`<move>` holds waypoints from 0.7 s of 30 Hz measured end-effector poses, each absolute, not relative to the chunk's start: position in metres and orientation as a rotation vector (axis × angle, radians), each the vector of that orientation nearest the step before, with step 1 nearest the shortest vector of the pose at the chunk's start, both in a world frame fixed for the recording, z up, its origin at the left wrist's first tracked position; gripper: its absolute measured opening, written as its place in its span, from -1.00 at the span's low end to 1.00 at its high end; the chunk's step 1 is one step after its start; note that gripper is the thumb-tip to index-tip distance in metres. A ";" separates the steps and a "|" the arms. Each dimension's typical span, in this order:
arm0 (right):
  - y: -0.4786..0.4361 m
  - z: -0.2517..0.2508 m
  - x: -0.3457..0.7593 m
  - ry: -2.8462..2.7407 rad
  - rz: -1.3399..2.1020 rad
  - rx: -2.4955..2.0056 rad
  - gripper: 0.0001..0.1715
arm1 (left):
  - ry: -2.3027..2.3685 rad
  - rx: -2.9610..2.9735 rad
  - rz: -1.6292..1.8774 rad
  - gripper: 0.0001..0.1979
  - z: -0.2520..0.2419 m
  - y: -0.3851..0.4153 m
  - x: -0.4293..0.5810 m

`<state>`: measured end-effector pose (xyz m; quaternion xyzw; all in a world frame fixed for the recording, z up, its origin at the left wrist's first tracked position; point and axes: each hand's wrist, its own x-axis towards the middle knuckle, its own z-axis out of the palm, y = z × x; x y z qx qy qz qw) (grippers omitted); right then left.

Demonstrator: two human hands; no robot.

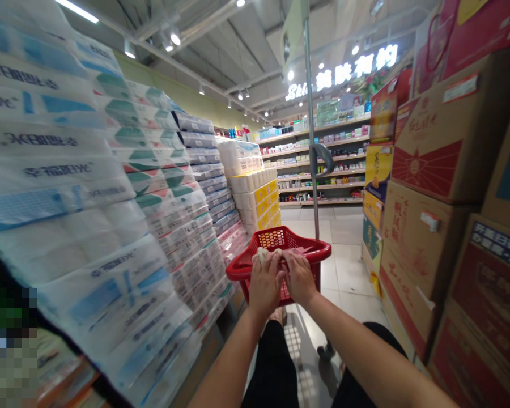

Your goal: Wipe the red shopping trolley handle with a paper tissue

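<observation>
Head view: pink item (301, 250), soft-looking, lies in the top of the red plastic shopping basket (323, 249), at the fingertips of both hands. Left hand (267, 276) and right hand (300, 275) are side by side over the basket's near rim, fingers bent and bunched at the pink item – cannot tell whether either grips it. Cream-coloured item (260, 254), partly hidden, sits just beyond the left fingers. Metal pole (309, 102) with a grey hook (323, 160) rises upright at the basket's far right. Stacked toilet-paper packs (63, 139) line the left side; cardboard cartons (412, 238) line the right. Beyond – stocked shelves (335, 201) below a lit sign (357, 67).
</observation>
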<state>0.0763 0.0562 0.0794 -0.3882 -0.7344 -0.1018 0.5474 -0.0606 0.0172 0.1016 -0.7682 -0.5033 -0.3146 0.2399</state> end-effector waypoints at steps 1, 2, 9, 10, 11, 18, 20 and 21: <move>0.058 0.087 0.075 -1.704 -0.173 -0.964 -0.55 | -1.324 -2.166 -0.873 -0.50 0.101 0.014 -0.058; 0.060 0.095 0.073 -1.670 -0.105 -1.008 -0.54 | -1.283 -2.212 -0.906 -0.48 0.099 0.010 -0.055; 0.060 0.112 0.059 -2.011 -0.166 -0.899 -0.63 | -1.352 -2.119 -1.387 -0.49 0.109 0.020 -0.075; 0.058 0.105 0.059 -2.060 -0.222 -0.857 -0.58 | -1.417 -2.030 -1.412 -0.51 0.113 0.026 -0.081; 0.056 0.098 0.060 -2.086 -0.277 -0.824 -0.52 | -1.477 -1.931 -1.394 -0.54 0.117 0.031 -0.088; 0.059 0.107 0.062 -2.017 -0.151 -0.982 -0.75 | -1.793 -1.909 -0.456 -0.50 0.124 0.045 -0.104; 0.063 0.116 0.063 -1.941 -0.051 -1.094 -0.86 | -1.779 -1.900 -0.434 -0.50 0.122 0.042 -0.098; 0.063 0.118 0.064 -1.903 -0.038 -1.118 -0.84 | -1.765 -1.886 -0.459 -0.51 0.121 0.040 -0.095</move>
